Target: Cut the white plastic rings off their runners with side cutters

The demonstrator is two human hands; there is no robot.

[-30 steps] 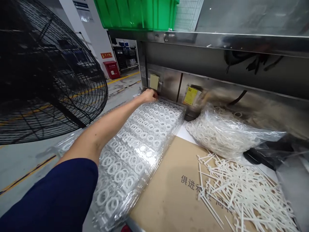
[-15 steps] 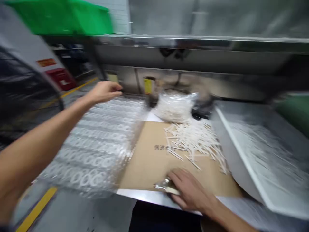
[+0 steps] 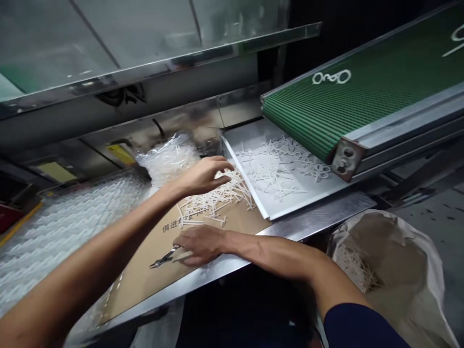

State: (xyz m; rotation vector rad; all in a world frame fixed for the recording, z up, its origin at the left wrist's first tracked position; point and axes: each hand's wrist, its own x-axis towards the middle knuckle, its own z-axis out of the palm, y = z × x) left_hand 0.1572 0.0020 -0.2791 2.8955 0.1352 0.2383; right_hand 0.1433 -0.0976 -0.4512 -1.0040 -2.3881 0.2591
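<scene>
My right hand (image 3: 199, 244) rests low over the cardboard sheet (image 3: 145, 275), closed around nippers (image 3: 165, 259) whose metal jaws point left. Stretched forward, my left hand (image 3: 206, 176) hovers over a pile of thin white plastic sticks (image 3: 228, 195). Its thumb and fingers are apart, with nothing visible between them. Just right of that hand is the white tray (image 3: 250, 186), which holds many small white plastic pieces (image 3: 279, 166), some with ring ends.
A green conveyor belt (image 3: 377, 87) slopes down over the tray, carrying a white ringed part (image 3: 331, 77). A clear plastic bag (image 3: 172, 157) stands behind the pile. Ring-filled clear plastic packing (image 3: 54, 246) lies left. An open sack (image 3: 398, 270) with white scraps stands lower right.
The view has swung to the right, bringing the conveyor and sack into sight. My left hand has moved from above the clear packing to the stick pile. The right hand still holds the nippers.
</scene>
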